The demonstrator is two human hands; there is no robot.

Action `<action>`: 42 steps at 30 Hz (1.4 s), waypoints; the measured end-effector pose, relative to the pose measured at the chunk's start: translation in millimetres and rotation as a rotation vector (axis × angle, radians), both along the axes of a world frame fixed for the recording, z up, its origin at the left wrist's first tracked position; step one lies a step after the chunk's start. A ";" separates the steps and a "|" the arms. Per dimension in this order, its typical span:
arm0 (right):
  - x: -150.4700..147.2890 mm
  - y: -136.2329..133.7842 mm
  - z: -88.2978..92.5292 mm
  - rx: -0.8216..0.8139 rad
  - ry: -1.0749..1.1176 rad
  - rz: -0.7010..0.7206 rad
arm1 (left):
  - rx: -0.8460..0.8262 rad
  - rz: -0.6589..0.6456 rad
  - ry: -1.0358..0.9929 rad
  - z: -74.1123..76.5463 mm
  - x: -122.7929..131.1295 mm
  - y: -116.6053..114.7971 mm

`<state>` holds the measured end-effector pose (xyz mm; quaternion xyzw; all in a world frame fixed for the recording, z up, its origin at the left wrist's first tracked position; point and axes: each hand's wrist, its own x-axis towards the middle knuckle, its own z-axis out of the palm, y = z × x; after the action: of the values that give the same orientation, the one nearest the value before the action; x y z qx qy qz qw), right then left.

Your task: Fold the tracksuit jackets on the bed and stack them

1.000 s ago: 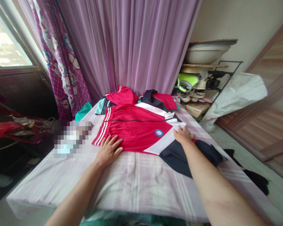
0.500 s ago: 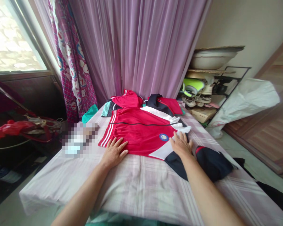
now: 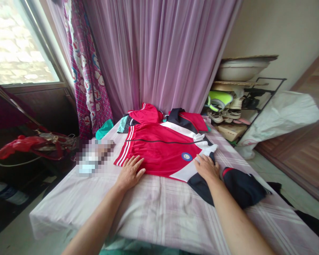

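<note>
A red, white and navy zip jacket (image 3: 162, 150) lies spread flat on its side, its striped hem toward the left and its collar toward the right. My left hand (image 3: 130, 173) rests palm down with spread fingers on the near corner of the hem. On the white and navy shoulder area lies my right hand (image 3: 207, 168), fingers stretched out, just right of the round blue badge (image 3: 186, 156). The near navy sleeve (image 3: 246, 187) extends to the right, partly hidden by my right forearm. Neither hand grips the cloth.
Folded red garments (image 3: 147, 115) and another red and navy pile (image 3: 195, 120) sit at the back of the cloth-covered table (image 3: 159, 212). A teal cloth (image 3: 104, 129) hangs at its left edge. A shoe rack (image 3: 266, 95) and a white bag (image 3: 287, 115) stand on the right.
The whole view has shifted slightly, so everything appears a little farther right. Both hands stay at nearly the same places on the jacket, which lies as before.
</note>
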<state>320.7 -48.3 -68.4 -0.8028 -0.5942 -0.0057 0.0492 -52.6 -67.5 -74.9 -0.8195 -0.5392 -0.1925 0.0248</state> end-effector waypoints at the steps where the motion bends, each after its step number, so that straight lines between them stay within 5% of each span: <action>1: 0.5 0.0 -0.1 0.002 0.001 0.001 | 0.016 0.027 -0.013 0.2 -0.9 1.1; 5: 1.8 -0.1 0.1 0.019 0.000 -0.002 | 0.052 0.311 -0.067 4.7 -13.8 13.8; 9: 1.5 -0.6 0.3 0.027 0.003 -0.001 | -0.160 0.519 -0.056 15.3 -37.9 36.0; 13: 0.4 -1.1 1.6 0.024 0.001 -0.006 | -0.309 0.451 -0.013 25.1 -52.8 54.8; 32: 0.6 0.1 21.3 -0.124 -0.053 0.020 | -0.397 0.333 0.148 29.2 -68.7 97.3; 42: -5.4 34.5 28.5 -0.124 -0.036 0.180 | -0.340 0.306 0.184 27.6 -31.8 125.3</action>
<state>315.3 -13.8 -39.9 -0.7476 -0.6638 0.0212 -0.0107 -84.4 57.8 -47.3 -0.7346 -0.6773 -0.0177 -0.0356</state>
